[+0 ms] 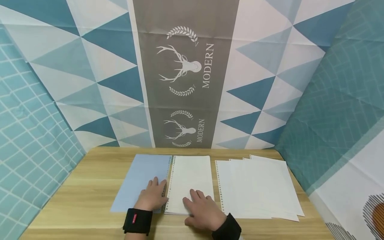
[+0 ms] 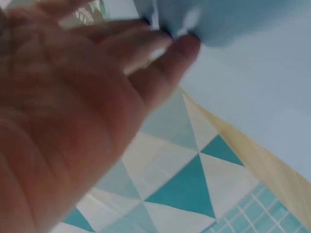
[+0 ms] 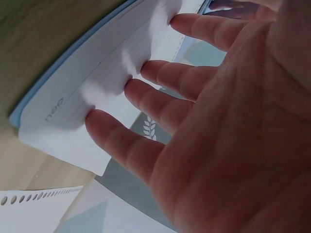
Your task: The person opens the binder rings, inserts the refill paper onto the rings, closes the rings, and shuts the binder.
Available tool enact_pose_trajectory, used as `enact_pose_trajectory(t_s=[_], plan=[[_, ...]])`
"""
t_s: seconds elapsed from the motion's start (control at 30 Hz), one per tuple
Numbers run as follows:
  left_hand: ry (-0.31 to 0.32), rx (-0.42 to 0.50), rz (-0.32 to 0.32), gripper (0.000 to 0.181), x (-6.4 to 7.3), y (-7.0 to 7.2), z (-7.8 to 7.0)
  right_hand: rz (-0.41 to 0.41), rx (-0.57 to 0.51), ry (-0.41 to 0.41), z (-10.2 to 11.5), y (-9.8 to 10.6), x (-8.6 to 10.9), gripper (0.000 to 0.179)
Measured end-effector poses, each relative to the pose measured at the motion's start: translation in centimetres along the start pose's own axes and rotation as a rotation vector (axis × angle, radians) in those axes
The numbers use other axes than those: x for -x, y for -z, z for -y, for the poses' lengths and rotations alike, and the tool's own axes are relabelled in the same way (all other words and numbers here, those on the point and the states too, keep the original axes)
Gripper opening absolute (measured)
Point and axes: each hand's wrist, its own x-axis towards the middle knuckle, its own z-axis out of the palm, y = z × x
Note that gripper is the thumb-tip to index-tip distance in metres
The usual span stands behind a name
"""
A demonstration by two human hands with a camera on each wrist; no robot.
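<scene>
A pale blue notebook cover [image 1: 141, 176] lies at left, with a line of holes along its right edge. Beside it is a stack of white lined paper [image 1: 192, 171], holes down its left side; the right wrist view shows a printed page [image 3: 75, 99] with a blue sheet [image 3: 29, 99] beneath. My left hand [image 1: 152, 196] rests on the cover near the punched edge, fingertips touching its surface in the left wrist view. My right hand [image 1: 205, 211] has its fingers spread, and its fingertips touch the lower part of the top page.
Several loose white punched sheets [image 1: 258, 190] lie fanned out to the right on the wooden table [image 1: 87, 190]. A patterned cloth [image 1: 183, 73] hangs behind the table's back edge, and more cloth [image 1: 27, 110] covers the left side. Black bands [image 1: 138, 221] are round both wrists.
</scene>
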Motion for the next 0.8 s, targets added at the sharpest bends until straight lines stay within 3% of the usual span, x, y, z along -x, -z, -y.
enact_pose_trajectory(t_s=[0.1, 0.23, 0.5, 0.8], plan=[[-0.019, 0.041, 0.068, 0.075, -0.2, 0.9, 0.6, -0.008, 0.002, 0.004, -0.1, 0.1, -0.3, 0.05], [-0.021, 0.062, 0.105, 0.083, -0.4, 1.6, 0.9, -0.004, -0.002, -0.006, -0.2, 0.3, -0.6, 0.051], [-0.007, 0.08, 0.1, 0.086, -0.3, 1.4, 0.5, 0.026, -0.028, -0.011, 0.3, 0.4, -0.3, 0.063], [0.012, 0.092, 0.106, 0.088, 0.5, 1.1, -0.1, 0.014, 0.024, 0.033, 0.8, -0.5, -0.1, 0.056]])
